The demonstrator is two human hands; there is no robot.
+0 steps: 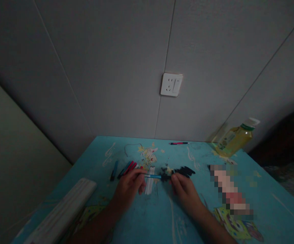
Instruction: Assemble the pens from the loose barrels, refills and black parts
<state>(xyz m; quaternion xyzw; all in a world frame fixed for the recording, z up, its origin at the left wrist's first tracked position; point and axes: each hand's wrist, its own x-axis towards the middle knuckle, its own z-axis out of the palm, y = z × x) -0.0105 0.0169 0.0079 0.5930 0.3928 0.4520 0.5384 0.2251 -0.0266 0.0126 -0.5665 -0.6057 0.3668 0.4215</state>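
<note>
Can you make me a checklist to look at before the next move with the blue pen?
1. Left grip on one end of the blue pen: ok.
2. Right grip on its dark end: ok.
3. White sticks lying together on the table: ok.
4. Black pieces all lined up neatly: not ok, they're in a jumble.
5. White cap on the bottle: ok.
6. Pen parts joined tightly: cannot tell.

I've got my L hand (129, 184) in a pinch on the feed, pointing R; my R hand (185, 188) likewise, pointing L, approx. level w/ it, gap btwn. Both bare. L forearm (98, 222) & R forearm (210, 222) slant inward from bottom.
</note>
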